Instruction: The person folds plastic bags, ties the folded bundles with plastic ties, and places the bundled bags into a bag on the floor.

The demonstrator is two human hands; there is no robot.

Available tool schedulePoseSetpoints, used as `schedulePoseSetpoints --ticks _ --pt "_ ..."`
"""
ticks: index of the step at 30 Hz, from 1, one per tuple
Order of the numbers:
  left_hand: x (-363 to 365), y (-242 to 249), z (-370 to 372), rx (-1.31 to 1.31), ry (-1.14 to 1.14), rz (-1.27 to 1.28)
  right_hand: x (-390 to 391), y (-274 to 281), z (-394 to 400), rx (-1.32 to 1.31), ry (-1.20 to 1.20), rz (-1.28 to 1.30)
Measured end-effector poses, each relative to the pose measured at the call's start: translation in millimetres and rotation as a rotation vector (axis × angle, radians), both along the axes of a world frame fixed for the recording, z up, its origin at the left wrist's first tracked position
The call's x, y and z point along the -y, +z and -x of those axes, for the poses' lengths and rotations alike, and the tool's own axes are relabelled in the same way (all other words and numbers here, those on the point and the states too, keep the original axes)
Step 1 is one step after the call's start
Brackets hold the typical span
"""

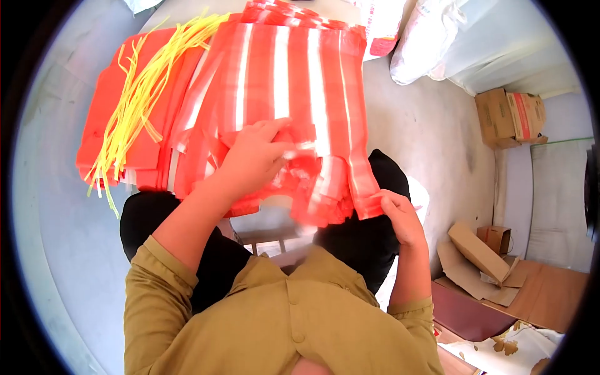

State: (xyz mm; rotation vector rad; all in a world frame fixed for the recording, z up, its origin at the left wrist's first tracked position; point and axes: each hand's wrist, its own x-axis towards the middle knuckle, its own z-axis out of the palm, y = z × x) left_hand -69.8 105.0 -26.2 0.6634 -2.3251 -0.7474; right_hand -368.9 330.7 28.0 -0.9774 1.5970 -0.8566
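Note:
A stack of red-and-white striped plastic bags [281,75] lies in front of me, its near edge crumpled and hanging over my knees. My left hand [256,156] rests on the bags near their folded lower part, fingers stretched out and somewhat apart. At the lower right corner, my right hand [400,215] pinches the edge of a striped bag between thumb and fingers. Left of the stack is a folded pile of plain red plastic [106,119], with a bunch of thin yellow strips [140,103] lying across it.
A white plastic sack [425,40] stands at the back right. Cardboard boxes [500,115] sit against the right wall. Flattened cardboard [465,272] lies on a wooden surface [547,290] at lower right. My knees are beneath the bags' near edge.

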Motion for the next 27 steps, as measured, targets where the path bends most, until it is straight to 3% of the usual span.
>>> schedulePoseSetpoints --ticks 6,8,15,18,24,27 --pt "-5.3 23.5 -1.1 0.098 -0.028 0.191 54.2 51.3 -11.5 0.018 0.105 0.081" --pt "-4.6 25.5 -1.1 0.112 -0.038 0.24 89.4 64.1 -22.5 -0.083 0.16 0.07" --pt "1.7 20.4 -1.0 0.14 -0.08 0.28 187.1 40.0 -45.7 -0.37 0.366 -0.077" --pt "2.6 20.3 -1.3 0.144 -0.091 0.262 198.0 41.0 -56.3 -0.313 0.337 -0.122" --pt "3.5 18.6 -1.5 0.174 -0.086 0.258 190.9 29.8 -45.8 -0.24 0.391 0.022" --pt "-0.1 17.9 -2.2 0.175 -0.078 0.251 184.6 25.0 -41.6 0.055 0.401 -0.103"
